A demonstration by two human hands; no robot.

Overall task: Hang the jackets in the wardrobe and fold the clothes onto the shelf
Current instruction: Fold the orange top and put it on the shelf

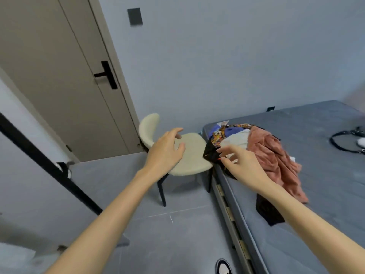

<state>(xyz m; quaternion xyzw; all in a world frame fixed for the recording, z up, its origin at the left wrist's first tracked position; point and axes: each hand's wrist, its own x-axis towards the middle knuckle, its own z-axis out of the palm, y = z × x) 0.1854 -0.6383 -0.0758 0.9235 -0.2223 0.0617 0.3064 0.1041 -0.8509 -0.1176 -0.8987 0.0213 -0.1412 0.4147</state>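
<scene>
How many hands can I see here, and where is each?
2. The left hand hovers open over the cream chair; the right hand, fingers spread, is at the clothes pile on the bed. Neither is hidden.

The pile of clothes [260, 155] lies on the bed [316, 194] to my right, near its corner. The chair [189, 155] stands just left of the bed, with the door [59, 76] behind it.

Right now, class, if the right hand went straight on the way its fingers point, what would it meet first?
The right hand would likely meet the black floral garment at the edge of the clothes pile on the bed; depth is unclear.
</scene>
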